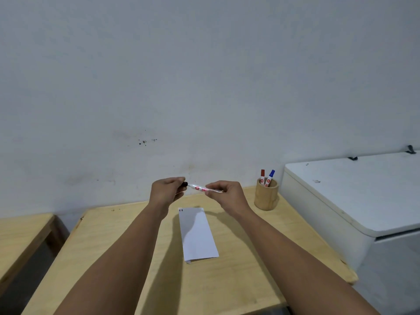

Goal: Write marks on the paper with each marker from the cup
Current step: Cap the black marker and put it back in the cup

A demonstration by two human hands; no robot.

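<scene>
Both hands (167, 190) (223, 192) grip marker (200, 188), probably capped, above paper (197, 235)

White paper (197, 233) with black marks on a pale wood desk (113, 246); red (262, 173) and blue (271, 173) caps in a tan cup (266, 196).

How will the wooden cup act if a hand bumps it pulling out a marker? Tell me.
The wooden cup looks squat and thick-walled, so it probably resists tipping. The red marker and blue marker lean high above its rim, so a sideways tug might rock it. On the smooth table it may slide.
</scene>
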